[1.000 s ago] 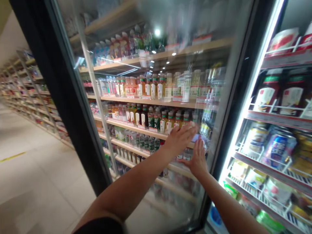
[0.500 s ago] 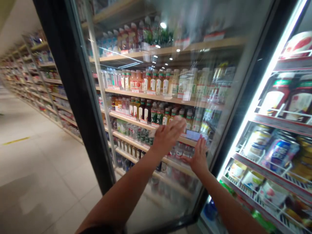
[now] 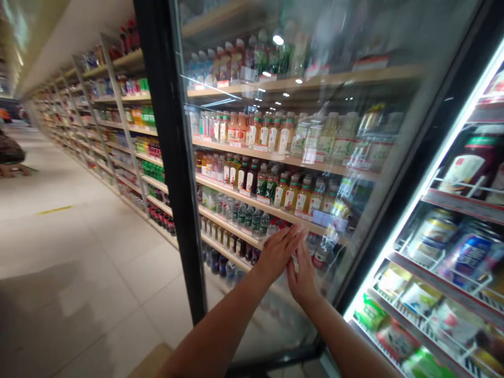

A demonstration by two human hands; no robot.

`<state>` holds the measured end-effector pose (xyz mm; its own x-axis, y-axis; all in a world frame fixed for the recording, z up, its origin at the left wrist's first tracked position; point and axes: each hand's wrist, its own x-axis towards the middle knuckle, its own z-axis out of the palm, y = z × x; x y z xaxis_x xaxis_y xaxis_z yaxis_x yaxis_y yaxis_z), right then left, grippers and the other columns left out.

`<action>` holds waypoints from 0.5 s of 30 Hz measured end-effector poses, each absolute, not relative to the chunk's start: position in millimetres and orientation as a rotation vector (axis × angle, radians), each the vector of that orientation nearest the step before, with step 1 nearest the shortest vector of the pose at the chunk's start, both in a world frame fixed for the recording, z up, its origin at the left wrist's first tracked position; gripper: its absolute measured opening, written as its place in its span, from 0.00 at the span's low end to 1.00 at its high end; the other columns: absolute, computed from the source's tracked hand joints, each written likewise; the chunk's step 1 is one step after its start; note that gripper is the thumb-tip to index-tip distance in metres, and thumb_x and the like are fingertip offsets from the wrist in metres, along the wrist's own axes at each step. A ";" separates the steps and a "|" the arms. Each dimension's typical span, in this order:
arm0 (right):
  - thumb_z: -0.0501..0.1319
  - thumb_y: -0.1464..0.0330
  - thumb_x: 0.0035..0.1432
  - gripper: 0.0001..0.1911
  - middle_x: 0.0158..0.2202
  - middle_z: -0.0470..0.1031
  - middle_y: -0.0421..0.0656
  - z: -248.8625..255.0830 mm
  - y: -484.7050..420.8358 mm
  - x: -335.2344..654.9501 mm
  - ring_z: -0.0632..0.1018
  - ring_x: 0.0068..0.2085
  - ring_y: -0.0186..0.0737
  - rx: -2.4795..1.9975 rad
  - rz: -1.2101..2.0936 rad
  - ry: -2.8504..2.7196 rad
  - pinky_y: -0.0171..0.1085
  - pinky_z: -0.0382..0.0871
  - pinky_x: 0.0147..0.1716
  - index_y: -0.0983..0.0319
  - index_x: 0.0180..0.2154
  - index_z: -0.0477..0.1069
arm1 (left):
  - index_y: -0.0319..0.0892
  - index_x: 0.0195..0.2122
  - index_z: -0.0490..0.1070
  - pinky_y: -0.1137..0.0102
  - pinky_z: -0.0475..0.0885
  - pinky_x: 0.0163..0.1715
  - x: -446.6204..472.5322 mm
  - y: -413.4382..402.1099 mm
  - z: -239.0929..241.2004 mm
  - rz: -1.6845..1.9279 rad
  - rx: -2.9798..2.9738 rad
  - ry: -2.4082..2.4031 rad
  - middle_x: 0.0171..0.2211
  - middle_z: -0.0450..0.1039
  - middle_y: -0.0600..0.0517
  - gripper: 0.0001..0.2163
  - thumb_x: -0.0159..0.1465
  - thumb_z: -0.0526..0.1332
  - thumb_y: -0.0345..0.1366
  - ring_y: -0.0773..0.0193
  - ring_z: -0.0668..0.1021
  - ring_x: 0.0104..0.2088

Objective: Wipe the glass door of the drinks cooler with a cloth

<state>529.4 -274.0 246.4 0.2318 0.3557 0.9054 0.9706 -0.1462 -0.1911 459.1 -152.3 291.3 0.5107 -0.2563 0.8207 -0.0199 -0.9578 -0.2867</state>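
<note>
My left hand [image 3: 277,251] lies flat with its fingers stretched out on the inside of the open glass cooler door [image 3: 299,173]. My right hand [image 3: 302,275] presses flat on the same pane just below and to the right, fingers apart, touching the left hand's fingertips. Neither hand holds anything. Through and reflected in the glass I see shelves of bottled drinks [image 3: 283,191].
The door's black frame [image 3: 173,157] stands upright at centre left. The lit open cooler [image 3: 444,262] with cans, bottles and packets on wire racks is at the right. A long aisle of stocked shelves [image 3: 102,136] and tiled floor [image 3: 71,252] stretches left. A person [image 3: 10,152] is far down the aisle.
The door has swung to the right relative to the view. Both hands slid lower on the glass and came together; the left hand dropped from above the right to beside it.
</note>
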 end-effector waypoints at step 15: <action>0.57 0.75 0.64 0.19 0.45 0.72 0.48 278.6 -248.3 495.2 0.75 0.48 0.44 -1.462 -0.995 -1.391 0.45 0.74 0.49 0.58 0.56 0.69 | 0.45 0.55 0.68 0.56 0.64 0.63 332.3 -121.7 286.6 -1.766 -2.246 0.211 0.53 0.77 0.46 0.16 0.67 0.55 0.30 0.60 0.70 0.62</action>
<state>495.2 -248.3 278.6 0.0595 0.3097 0.9490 0.9981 -0.0059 -0.0607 332.3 -121.7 286.6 0.2439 -0.2816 0.9280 0.0547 -0.9514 -0.3031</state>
